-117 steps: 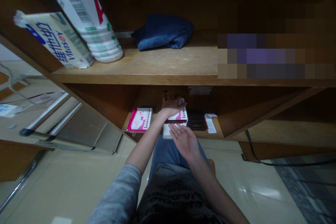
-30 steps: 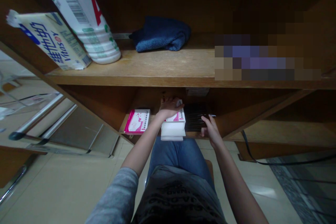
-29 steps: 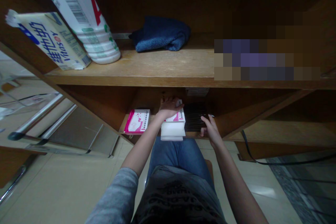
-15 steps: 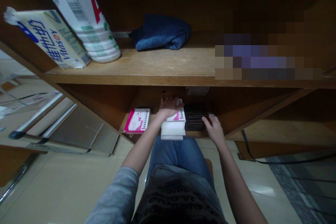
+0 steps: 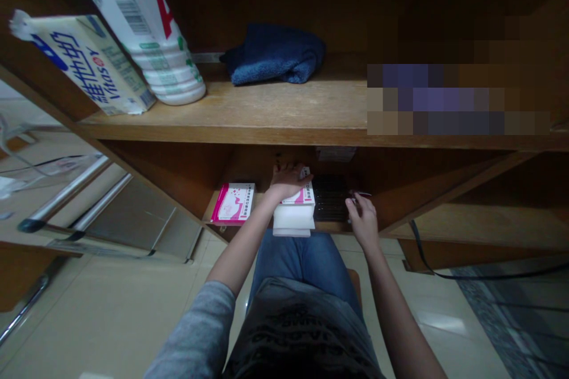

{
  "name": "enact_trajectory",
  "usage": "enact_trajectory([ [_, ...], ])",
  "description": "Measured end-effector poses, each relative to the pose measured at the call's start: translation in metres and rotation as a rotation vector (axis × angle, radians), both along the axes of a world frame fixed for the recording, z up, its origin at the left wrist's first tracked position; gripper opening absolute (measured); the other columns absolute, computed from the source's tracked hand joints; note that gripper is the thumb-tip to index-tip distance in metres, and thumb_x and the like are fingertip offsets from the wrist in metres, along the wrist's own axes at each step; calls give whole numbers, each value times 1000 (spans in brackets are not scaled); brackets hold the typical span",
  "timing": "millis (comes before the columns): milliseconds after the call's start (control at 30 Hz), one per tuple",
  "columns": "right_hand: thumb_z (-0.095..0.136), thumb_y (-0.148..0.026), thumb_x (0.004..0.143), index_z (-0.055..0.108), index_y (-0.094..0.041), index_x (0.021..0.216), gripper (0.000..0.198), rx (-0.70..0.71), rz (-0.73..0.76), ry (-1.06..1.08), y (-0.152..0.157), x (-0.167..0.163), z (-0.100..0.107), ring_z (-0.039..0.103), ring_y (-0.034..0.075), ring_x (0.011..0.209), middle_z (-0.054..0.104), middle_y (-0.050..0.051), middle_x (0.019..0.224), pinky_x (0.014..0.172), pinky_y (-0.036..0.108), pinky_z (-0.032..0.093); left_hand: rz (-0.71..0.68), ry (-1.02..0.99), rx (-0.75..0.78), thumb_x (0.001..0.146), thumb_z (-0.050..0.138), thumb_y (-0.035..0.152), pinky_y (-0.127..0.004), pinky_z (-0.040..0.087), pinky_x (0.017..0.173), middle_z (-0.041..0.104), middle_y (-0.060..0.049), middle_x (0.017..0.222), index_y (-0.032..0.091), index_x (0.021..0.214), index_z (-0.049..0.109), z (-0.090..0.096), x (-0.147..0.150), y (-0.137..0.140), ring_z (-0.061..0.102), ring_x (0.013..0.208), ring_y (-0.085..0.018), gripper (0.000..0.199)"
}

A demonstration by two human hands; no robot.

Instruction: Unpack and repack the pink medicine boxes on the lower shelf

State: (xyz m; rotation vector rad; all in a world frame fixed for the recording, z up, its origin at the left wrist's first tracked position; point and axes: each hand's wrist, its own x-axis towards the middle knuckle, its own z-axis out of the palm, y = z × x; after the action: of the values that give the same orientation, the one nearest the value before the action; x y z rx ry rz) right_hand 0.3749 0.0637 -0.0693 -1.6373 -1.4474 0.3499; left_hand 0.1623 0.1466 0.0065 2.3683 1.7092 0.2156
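My left hand (image 5: pixel 290 180) lies on a white and pink cardboard box (image 5: pixel 304 195), fingers spread toward its back and thumb across its top. The box's white end flap (image 5: pixel 293 217) hangs open toward me over the shelf edge. Beside the box on its right is a black ridged tray (image 5: pixel 329 198), its details dark. At the tray's right side my right hand (image 5: pixel 365 216) has thumb and fingers drawn together. A thin pale streak shows by those fingers; what they hold is too small to make out. A second pink and white box (image 5: pixel 235 201) lies to the left.
On the upper shelf (image 5: pixel 275 112) stand a Vitasoy carton (image 5: pixel 84 65) and a large white bottle (image 5: pixel 151 35), left of a folded blue cloth (image 5: pixel 278 54). A pixelated patch covers the right. A metal-framed piece (image 5: pixel 66 195) stands at left; a black cable (image 5: pixel 489 272) hangs at right.
My right hand has shifted slightly right, away from the black tray, its fingers closer together, and the thin pale streak shows more. My left hand stays on the box.
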Motion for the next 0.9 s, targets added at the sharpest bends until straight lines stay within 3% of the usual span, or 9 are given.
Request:
enact_trajectory([
  [67,46,-49,83,59,-14,109,46,135,-80,-38,-10,-9,9,52,26,104,60,14,108,94,45,37,18,-2,-3,85,30,62,-46,26,105,53,-7,131,26,125,49,-1,0,0,42,123,-29,58],
  [167,49,-39,84,62,-19,98,27,265,-61,-65,-31,-33,23,55,25,96,63,10,97,88,42,41,38,-4,-13,84,33,62,-45,27,105,52,-7,131,26,123,51,-2,0,1,42,124,-29,57],
  [233,50,-31,85,62,-21,93,18,280,155,-87,-44,-53,31,58,22,90,65,8,90,83,38,44,40,-4,-17,84,33,62,-45,27,105,53,-7,131,26,122,51,-3,1,1,42,124,-29,56],
  [300,47,-25,86,64,-21,91,18,205,461,-147,-53,-73,36,59,20,86,67,6,87,81,35,46,43,1,-20,84,33,62,-46,27,104,53,-7,130,27,122,51,-3,2,2,42,124,-29,55],
  [400,40,-20,87,62,-20,107,30,45,725,-291,-54,-99,39,55,20,105,63,8,113,91,36,44,50,15,-20,84,33,62,-47,26,105,53,-6,130,27,123,51,-1,2,1,41,124,-29,55],
  [467,36,-20,88,55,-17,120,37,-4,727,-392,-46,-111,40,48,22,117,55,11,127,96,38,40,47,22,-23,84,33,62,-47,25,105,52,-6,131,27,123,50,0,3,0,41,124,-28,55],
  [533,36,-21,89,52,-12,123,39,-50,678,-491,-34,-120,40,49,24,116,56,15,124,96,39,40,39,30,-30,85,32,61,-48,24,105,52,-7,131,27,124,49,1,3,-1,41,124,-29,55],
  [733,38,-29,89,63,-11,101,32,-240,538,-714,-5,-137,35,62,27,89,68,16,94,80,37,42,18,22,-49,86,29,60,-50,22,104,51,-9,132,25,129,44,5,3,-1,41,124,-30,58],
  [900,38,-32,90,66,-13,93,34,-254,495,-713,-1,-143,34,64,27,84,70,16,89,76,37,40,14,12,-51,86,30,60,-48,23,104,54,-8,129,26,125,48,2,3,1,45,120,-28,55],
])
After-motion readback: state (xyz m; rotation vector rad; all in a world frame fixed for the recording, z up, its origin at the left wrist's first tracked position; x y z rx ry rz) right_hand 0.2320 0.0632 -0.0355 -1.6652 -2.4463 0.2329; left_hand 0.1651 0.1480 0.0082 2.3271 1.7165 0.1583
